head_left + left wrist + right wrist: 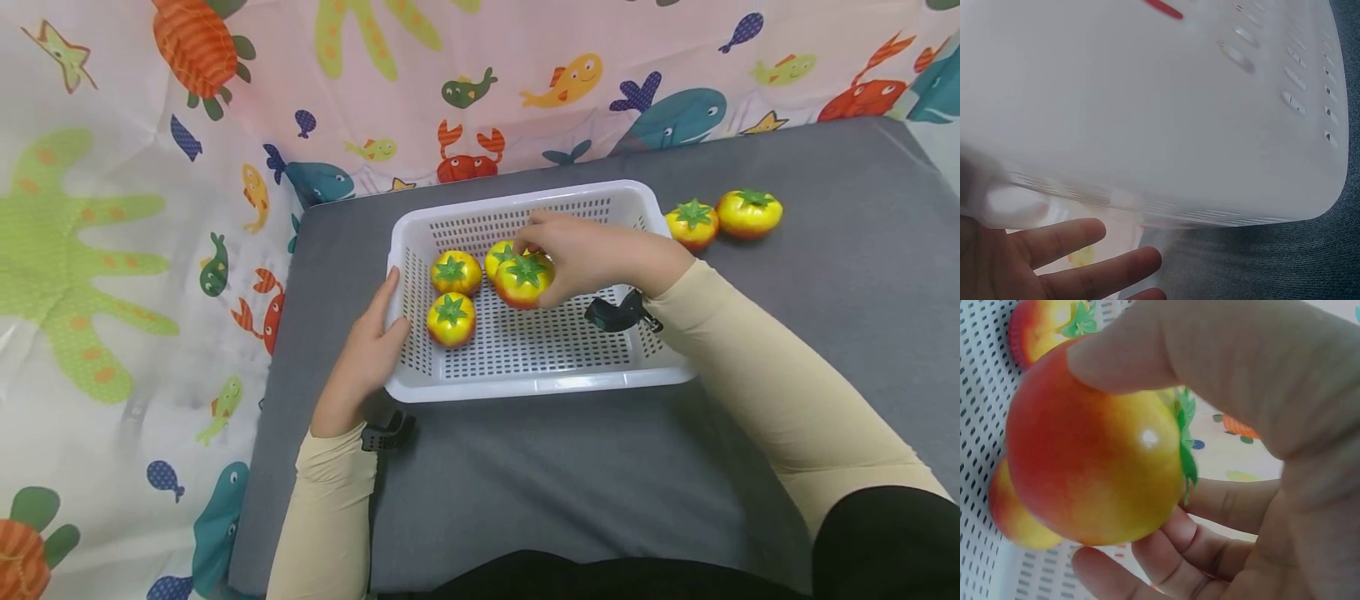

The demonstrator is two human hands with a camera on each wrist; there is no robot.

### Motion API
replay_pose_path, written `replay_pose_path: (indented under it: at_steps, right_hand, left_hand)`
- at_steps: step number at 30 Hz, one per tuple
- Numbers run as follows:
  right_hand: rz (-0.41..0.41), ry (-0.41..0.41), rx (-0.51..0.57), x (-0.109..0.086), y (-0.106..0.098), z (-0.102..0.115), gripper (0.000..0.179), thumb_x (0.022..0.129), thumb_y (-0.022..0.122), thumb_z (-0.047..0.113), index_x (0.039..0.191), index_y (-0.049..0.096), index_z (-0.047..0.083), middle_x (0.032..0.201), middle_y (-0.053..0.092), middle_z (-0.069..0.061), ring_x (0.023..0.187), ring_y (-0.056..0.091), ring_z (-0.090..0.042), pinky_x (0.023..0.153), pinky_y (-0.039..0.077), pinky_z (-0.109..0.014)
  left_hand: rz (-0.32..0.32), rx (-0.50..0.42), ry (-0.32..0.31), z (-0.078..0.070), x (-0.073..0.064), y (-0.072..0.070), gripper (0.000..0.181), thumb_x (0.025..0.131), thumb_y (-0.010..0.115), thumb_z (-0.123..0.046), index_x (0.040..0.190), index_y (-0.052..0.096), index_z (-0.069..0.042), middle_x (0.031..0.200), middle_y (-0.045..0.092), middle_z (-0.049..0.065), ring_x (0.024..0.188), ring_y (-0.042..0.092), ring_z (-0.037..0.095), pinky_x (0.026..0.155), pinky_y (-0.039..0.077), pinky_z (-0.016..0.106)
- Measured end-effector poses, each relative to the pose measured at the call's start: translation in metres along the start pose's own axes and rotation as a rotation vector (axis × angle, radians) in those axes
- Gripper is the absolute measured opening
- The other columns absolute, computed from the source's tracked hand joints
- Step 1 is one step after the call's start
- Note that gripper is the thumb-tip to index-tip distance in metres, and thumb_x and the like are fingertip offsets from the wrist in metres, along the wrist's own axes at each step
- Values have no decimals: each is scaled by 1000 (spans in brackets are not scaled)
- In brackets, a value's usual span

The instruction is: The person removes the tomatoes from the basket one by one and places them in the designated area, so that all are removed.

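Observation:
My right hand (577, 254) grips a red-and-yellow toy tomato (523, 283) with a green leafy top, above the floor of the white plastic basket (540, 385). In the right wrist view the thumb lies across this tomato (1097, 456) and the fingers curl beneath it. Another tomato (497, 255) is partly hidden behind the held one. Two more, a tomato (456, 272) and a nearer tomato (451, 320), sit at the basket's left. My left hand (367, 354) holds the basket's left rim, thumb over the edge; its lower fingers extend outside the wall (1147, 112).
On the grey table (555, 483), just right of the basket, a tomato (693, 225) and another tomato (750, 214) stand side by side. A curtain (375, 100) printed with sea animals borders the table at the back and left.

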State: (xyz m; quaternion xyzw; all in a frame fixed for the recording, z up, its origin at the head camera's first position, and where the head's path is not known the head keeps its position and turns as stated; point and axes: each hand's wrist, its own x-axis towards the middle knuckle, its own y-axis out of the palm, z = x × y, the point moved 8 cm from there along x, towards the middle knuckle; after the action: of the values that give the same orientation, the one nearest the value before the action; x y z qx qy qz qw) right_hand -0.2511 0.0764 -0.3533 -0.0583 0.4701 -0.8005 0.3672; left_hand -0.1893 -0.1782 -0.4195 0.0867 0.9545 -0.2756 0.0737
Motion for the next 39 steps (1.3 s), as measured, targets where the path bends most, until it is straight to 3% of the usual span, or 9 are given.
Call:
replay_pose_path:
  at_steps: [7,17,22,39]
  right_hand:
    - [-29,16,-22,-13,-13,-5,70,73,92,19,136,64,5,128,53,-12,116,56,-30,102,58,-47]
    - [-106,50,-68,-47,-45,-4,70,72,92,20,135,65,3,123,54,-14,109,57,-31,92,62,-45]
    - [-131,84,-67,-61,-56,-9,71,74,91,17,137,63,1,124,51,-15,111,56,-32,95,61,-48]
    - [-272,180,-140,-111,-94,-55,75,73,94,15,137,60,-5,127,50,-25,113,51,-43,86,61,-60]
  left_hand:
    - [-2,-3,-3,0,-1,1,75,105,45,-16,168,15,-43,163,44,17,102,75,45,58,65,44]
    - [7,-9,-12,-2,0,2,75,105,45,-17,168,15,-43,161,46,16,99,76,44,57,65,44]
    - [11,-10,-11,0,-3,-3,75,105,44,-15,168,14,-42,161,45,18,99,76,44,58,65,44]
    - [21,-12,4,0,1,-3,75,106,44,-16,168,14,-43,159,48,19,97,76,43,58,66,44]
